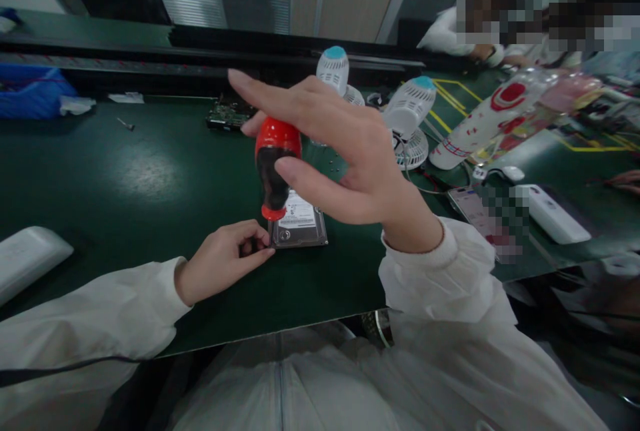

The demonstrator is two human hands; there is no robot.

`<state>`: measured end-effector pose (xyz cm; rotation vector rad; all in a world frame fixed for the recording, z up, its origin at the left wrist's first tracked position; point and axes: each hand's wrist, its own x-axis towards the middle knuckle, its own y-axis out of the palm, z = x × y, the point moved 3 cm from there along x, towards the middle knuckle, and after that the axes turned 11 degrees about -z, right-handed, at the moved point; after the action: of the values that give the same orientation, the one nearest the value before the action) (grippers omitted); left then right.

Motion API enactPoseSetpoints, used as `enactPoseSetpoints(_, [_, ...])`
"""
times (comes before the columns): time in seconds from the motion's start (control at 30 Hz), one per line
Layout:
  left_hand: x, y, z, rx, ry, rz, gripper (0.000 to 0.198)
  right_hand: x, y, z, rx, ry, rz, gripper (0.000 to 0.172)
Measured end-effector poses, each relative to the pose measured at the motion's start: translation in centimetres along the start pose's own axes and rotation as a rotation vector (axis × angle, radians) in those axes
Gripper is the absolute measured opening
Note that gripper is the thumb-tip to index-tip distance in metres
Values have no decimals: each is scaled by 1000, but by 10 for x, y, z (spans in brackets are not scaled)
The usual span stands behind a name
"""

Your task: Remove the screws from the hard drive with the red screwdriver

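A small silver hard drive (303, 234) with a white label lies flat on the green table. My left hand (227, 254) pinches its left edge with thumb and curled fingers. Above the drive, my right hand (345, 157) grips a screwdriver (276, 161) by its red and black handle. The thumb presses on the handle's near side, and one finger stretches out past the red end. The screwdriver's shaft and tip are hidden below the handle, so I cannot tell whether it touches the drive. Part of the drive is covered by the handle and my right hand.
Behind my hands lies a green circuit board (230, 114). Two white fans (410, 111) stand at the back right, near a white bottle (465, 127) and a phone (475, 211). A blue bin (33, 91) sits at the far left. People (470, 24) work across the table.
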<state>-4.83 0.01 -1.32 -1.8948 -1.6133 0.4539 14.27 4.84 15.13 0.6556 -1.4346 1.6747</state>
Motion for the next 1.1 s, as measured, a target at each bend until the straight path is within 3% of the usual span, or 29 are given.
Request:
enactPoseSetpoints(0.1, [0, 0, -1, 11, 13, -5, 22, 0, -1, 1, -15, -1, -69, 65])
enactPoseSetpoints(0.27, [0, 0, 1, -1, 15, -5, 20, 0, 1, 3, 8, -43, 2, 57])
enactPoseSetpoints(0.43, [0, 0, 1, 7, 18, -8, 19, 4, -1, 5, -125, -118, -92, 52])
enactPoseSetpoints(0.5, [0, 0, 1, -5, 13, -6, 20, 4, 0, 5, -93, -133, -63, 49])
enactPoseSetpoints(0.6, [0, 0, 0, -9, 10, -2, 20, 2, 1, 4, -74, -121, -12, 53])
enactPoseSetpoints(0.77, [0, 0, 0, 7, 17, -15, 21, 3, 1, 4, -158, -127, -108, 52])
enactPoseSetpoints(0.93, [0, 0, 1, -8, 14, -12, 21, 2, 2, 4, -67, -93, -12, 53])
enactPoseSetpoints(1.1, [0, 0, 1, 5, 0, -15, 22, 3, 2, 1, -133, -119, -88, 46])
